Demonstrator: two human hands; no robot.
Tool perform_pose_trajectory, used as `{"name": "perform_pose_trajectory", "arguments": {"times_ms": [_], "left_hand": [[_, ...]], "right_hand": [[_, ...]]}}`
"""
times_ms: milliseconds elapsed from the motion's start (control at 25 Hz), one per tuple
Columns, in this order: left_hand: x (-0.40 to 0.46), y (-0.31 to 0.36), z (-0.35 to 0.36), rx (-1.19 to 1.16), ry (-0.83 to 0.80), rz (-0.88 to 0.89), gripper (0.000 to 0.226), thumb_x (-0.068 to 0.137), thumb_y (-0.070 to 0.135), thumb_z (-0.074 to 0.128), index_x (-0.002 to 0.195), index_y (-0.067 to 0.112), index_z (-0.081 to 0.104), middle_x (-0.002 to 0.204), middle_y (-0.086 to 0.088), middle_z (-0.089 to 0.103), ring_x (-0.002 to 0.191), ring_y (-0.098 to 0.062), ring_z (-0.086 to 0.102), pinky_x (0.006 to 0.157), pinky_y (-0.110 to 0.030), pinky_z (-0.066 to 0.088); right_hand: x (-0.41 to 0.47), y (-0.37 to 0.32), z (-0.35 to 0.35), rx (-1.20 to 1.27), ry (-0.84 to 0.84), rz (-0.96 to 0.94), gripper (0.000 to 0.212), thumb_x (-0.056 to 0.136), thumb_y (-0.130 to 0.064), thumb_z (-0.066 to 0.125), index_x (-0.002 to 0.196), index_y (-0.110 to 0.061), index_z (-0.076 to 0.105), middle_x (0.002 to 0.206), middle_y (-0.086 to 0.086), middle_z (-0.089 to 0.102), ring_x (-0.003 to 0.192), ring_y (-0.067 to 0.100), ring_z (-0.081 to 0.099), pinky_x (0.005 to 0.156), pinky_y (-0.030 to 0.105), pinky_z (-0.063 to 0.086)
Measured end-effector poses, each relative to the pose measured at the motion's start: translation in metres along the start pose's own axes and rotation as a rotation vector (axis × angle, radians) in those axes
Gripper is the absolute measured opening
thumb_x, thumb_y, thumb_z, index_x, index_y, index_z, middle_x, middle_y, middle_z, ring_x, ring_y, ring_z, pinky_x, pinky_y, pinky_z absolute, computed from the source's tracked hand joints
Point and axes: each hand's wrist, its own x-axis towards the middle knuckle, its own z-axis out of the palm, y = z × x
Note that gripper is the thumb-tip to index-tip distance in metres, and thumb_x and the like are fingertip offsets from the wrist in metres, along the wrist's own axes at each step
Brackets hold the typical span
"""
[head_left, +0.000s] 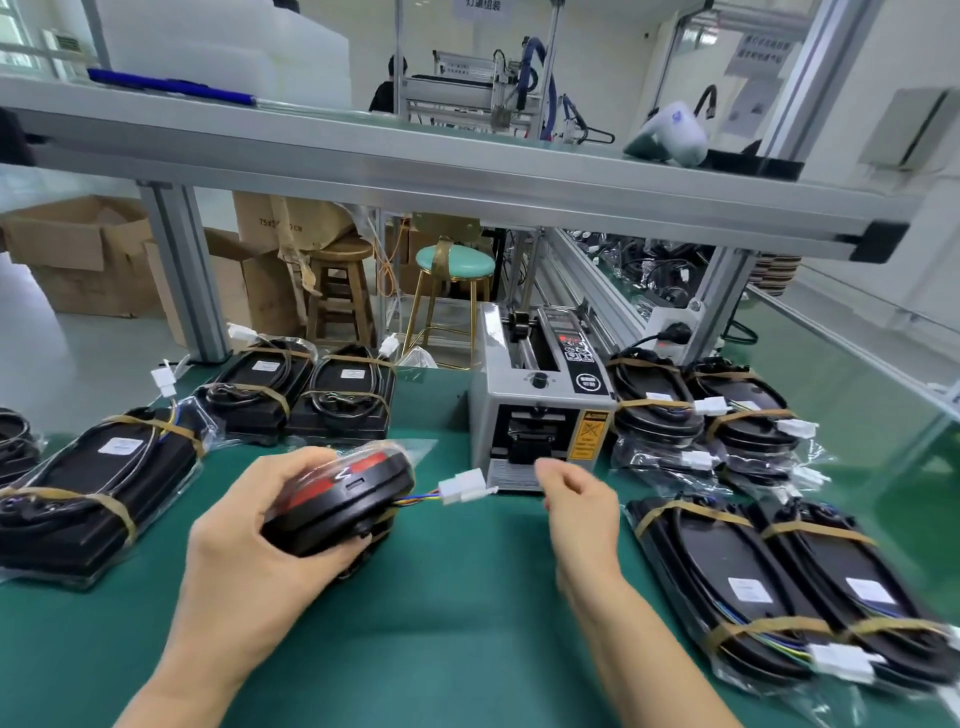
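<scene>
A green desk (441, 623) fills the near view under an aluminium shelf frame. At its far middle stands a grey tape dispenser (540, 410). Bagged black lamp units (98, 493), banded with brown tape, lie in rows to the left and right. Near the middle, just above the desk, the left grip (249, 561) wraps its fingers and thumb round one black and red lamp unit (343, 493) in a clear bag. Its white connector (464, 486) dangles to the right on thin coloured wires. The right grip (582, 499), blurred, hovers by the dispenser's mouth with fingers curled; whether it pinches anything cannot be told. The unit looks rigid and fairly light, its bag slippery: best held by the hard body, never the wires.
</scene>
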Motion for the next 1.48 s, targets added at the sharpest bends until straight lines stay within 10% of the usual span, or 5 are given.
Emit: {"name": "perform_pose_trajectory", "arguments": {"times_ms": [200,720,920,1040,1480], "left_hand": [[-0.008,0.014,0.010,0.092,-0.039,0.067,0.073,0.048,0.001,0.091,0.106,0.035,0.063,0.104,0.014,0.065,0.094,0.001,0.059,0.088,-0.006,0.039],[-0.014,0.023,0.022,0.097,-0.026,0.142,0.070,0.049,-0.003,0.089,0.103,0.035,0.064,0.103,0.021,0.061,0.096,-0.015,0.059,0.087,-0.039,0.044],[-0.017,0.023,0.031,0.123,0.051,0.111,0.073,0.048,-0.003,0.089,0.112,0.023,0.066,0.103,0.018,0.060,0.096,-0.016,0.058,0.090,-0.036,0.044],[-0.018,0.033,0.036,0.164,0.098,0.133,0.057,0.054,0.014,0.083,0.108,0.026,0.068,0.101,0.018,0.058,0.095,-0.014,0.056,0.085,-0.039,0.046],[-0.020,0.035,0.042,0.226,0.165,0.156,0.047,0.059,0.018,0.074,0.106,0.022,0.068,0.097,0.017,0.055,0.089,-0.021,0.057,0.077,-0.045,0.050]], "right_hand": [[0.021,-0.013,0.003,0.124,0.110,0.007,0.016,0.089,-0.013,0.065,0.076,-0.022,0.069,0.071,-0.004,0.058,0.069,0.011,0.048,0.078,0.026,0.046],[0.034,-0.031,0.020,0.206,0.158,0.260,0.017,0.082,-0.011,0.073,0.070,-0.015,0.062,0.062,-0.003,0.045,0.052,0.013,0.033,0.050,0.021,0.029],[-0.024,-0.049,-0.002,0.227,-0.294,0.050,0.009,0.076,-0.028,0.075,0.076,-0.020,0.072,0.091,-0.016,0.067,0.077,-0.002,0.063,0.068,0.017,0.033],[-0.072,-0.049,0.002,0.132,-0.604,-0.087,0.020,0.065,-0.038,0.079,0.076,-0.022,0.076,0.133,-0.033,0.048,0.111,-0.027,0.044,0.089,0.018,0.032],[-0.084,-0.036,0.012,0.164,-0.554,-0.040,0.012,0.080,-0.016,0.071,0.069,-0.018,0.077,0.135,-0.020,0.049,0.107,-0.027,0.046,0.083,0.012,0.032]]}}
